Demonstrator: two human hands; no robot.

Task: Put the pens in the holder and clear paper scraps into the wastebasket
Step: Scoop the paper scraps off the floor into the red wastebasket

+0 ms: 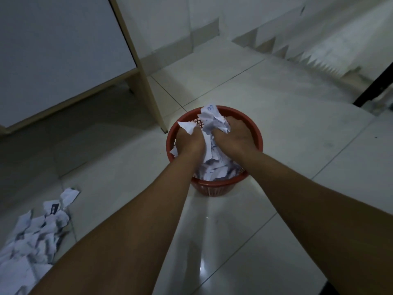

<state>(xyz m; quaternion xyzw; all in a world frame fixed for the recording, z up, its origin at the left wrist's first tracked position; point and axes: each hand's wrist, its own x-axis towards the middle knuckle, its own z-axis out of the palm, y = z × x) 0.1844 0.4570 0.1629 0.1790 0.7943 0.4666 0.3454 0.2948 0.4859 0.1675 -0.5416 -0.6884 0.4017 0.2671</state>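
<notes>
A round red mesh wastebasket (257, 133) stands on the tiled floor in the middle of the view. Both my hands are inside its rim. My left hand (189, 140) and my right hand (236, 135) together clutch a bunch of crumpled white paper scraps (209, 121) between them. More scraps (217, 169) fill the basket below the hands. A loose pile of paper scraps (36, 233) lies on the floor at the lower left. No pens or holder are visible.
A light wooden table leg (146, 81) and the table's white underside (55, 50) stand left of the basket, the leg's foot close to the rim. A dark pole (374, 86) leans at the right edge. White walls rise behind.
</notes>
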